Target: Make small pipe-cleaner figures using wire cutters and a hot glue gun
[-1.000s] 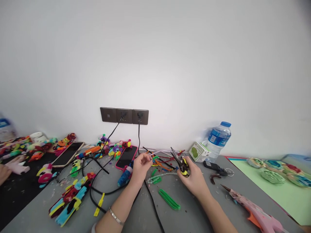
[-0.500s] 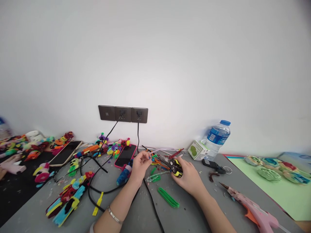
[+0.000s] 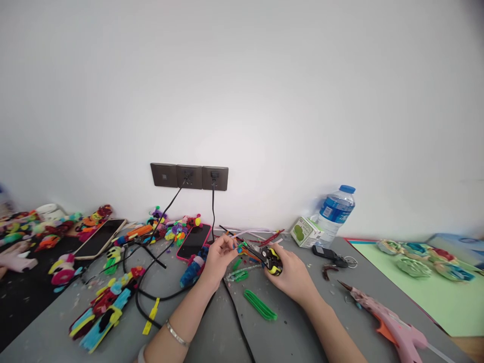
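Note:
My left hand [image 3: 216,258] pinches a short green and blue pipe cleaner piece [image 3: 241,246] above the grey table [image 3: 302,322]. My right hand [image 3: 291,275] grips black and yellow cutting pliers [image 3: 269,258], their jaws pointing left at that piece and touching it. A folded green pipe cleaner [image 3: 259,305] lies on the table just in front of both hands. A beaded green strand [image 3: 238,275] lies under the hands. A silver bracelet [image 3: 176,335] is on my left wrist.
Phone in a pink case [image 3: 193,241] and black cables [image 3: 151,282] lie left of my hands. Colourful pipe cleaner figures [image 3: 102,310] fill the left side. A water bottle [image 3: 335,214], small green box [image 3: 303,232], keys [image 3: 333,257] and pink glue gun [image 3: 385,317] are right.
My right hand has swung the pliers down and left, from pointing upward to meeting the piece held by my left hand. My left hand has stayed almost still.

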`<state>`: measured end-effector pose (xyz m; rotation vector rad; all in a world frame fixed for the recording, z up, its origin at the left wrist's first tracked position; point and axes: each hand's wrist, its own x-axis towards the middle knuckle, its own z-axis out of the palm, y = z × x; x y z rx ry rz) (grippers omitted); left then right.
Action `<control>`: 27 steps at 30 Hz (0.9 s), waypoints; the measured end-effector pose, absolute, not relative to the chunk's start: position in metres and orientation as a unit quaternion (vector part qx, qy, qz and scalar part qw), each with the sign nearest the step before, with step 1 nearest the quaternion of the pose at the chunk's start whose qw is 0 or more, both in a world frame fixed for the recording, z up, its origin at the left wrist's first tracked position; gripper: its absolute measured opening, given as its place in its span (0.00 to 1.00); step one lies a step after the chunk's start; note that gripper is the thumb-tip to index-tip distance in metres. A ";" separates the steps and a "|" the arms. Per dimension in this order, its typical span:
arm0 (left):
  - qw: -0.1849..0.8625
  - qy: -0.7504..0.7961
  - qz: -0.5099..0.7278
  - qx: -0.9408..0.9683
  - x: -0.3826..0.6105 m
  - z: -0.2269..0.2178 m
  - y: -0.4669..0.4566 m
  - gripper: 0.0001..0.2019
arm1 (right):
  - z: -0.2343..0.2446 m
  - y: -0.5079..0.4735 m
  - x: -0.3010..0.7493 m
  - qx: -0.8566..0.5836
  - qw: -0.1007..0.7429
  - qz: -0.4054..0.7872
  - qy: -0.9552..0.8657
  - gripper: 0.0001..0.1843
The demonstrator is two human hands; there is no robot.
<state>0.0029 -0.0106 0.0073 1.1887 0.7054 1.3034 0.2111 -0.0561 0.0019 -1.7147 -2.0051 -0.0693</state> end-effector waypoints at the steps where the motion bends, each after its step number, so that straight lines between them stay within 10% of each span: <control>1: 0.585 0.301 0.556 0.508 0.003 0.007 -0.011 0.13 | 0.002 -0.056 0.211 -0.629 0.249 -0.026 -0.736 0.18; 27: 0.606 0.301 0.532 0.509 0.003 0.012 -0.010 0.19 | 0.013 -0.064 0.215 -0.629 0.245 0.050 -0.736 0.11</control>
